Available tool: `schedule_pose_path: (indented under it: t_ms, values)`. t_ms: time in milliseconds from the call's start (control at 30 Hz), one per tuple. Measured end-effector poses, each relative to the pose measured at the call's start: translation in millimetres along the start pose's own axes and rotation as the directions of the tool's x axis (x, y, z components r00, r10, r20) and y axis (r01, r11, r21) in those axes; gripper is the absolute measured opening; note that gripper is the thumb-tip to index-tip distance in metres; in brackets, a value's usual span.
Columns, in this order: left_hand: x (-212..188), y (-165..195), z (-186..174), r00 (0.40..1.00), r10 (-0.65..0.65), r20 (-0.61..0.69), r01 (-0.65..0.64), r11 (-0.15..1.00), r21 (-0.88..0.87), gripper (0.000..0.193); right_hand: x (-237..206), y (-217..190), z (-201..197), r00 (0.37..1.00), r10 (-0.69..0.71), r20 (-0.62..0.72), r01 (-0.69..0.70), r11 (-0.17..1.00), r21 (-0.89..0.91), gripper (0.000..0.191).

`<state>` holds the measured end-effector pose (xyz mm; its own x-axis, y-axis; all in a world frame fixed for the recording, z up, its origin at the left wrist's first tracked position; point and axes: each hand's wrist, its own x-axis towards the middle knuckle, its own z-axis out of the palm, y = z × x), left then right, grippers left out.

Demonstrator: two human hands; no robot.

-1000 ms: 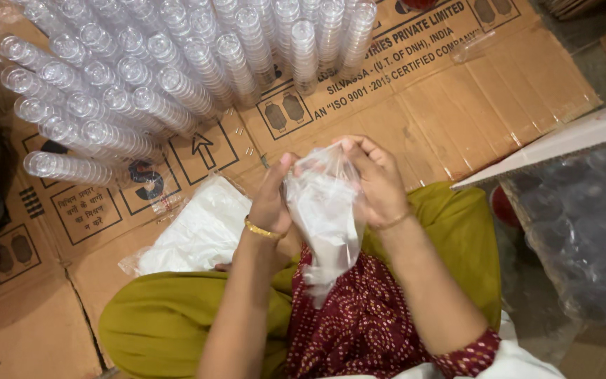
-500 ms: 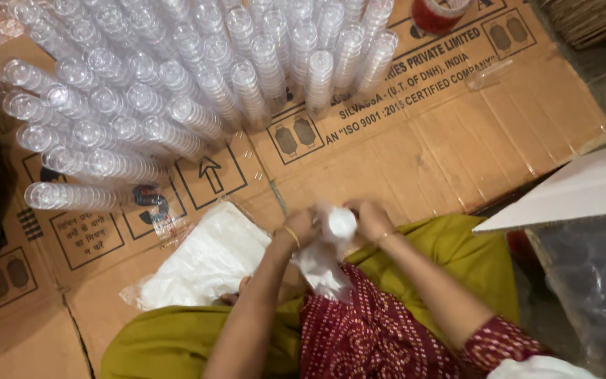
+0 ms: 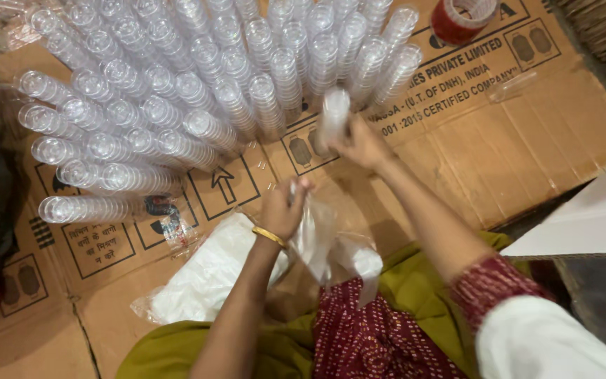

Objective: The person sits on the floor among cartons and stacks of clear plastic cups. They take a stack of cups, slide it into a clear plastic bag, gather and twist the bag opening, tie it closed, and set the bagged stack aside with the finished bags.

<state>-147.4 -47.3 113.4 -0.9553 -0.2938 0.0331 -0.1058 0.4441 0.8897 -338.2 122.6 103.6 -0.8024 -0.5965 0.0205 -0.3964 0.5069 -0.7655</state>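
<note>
Fingers of right hand (image 3: 362, 144) clasp cup stack (image 3: 334, 116); left hand (image 3: 282, 207) pinches plastic bag (image 3: 331, 245) below.

Two hands are at work over the flattened cardboard sheet (image 3: 527, 133): the left hand (image 3: 282, 209) grips one clear plastic bag (image 3: 327, 242), and the right hand (image 3: 362, 144) grips one stack of clear cups (image 3: 333, 116). Beyond the hands on that cardboard lie roughly thirty-five more sleeves of clear cups (image 3: 177, 91), fanned out too tightly for an exact count. One roll of red tape (image 3: 461, 17) sits at the cardboard's far edge, one flat pile of white bags (image 3: 208, 274) lies at its near edge beside the left hand, and one gold bangle (image 3: 269, 237) circles the left wrist.
</note>
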Motion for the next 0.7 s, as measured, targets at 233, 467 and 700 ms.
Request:
schedule_pose_path:
  t_ms: [233,467,700]
  values:
    - [16,65,-24,0.995,-0.1,0.025,0.103,0.969,-0.226,0.056,-110,-18,-4,0.967,0.063,0.249,-0.01,0.978,-0.209,0.043]
    - [1,96,-17,0.986,-0.129,0.105,0.156,0.936,-0.316,0.053,-139,-88,-60,0.983,0.076,-0.165,0.02,0.858,0.513,0.038]
    - [-4,111,-20,0.966,0.018,0.256,0.141,0.794,-0.591,0.019,-145,-133,-58,0.98,0.195,-0.031,-0.143,0.811,0.567,0.013]
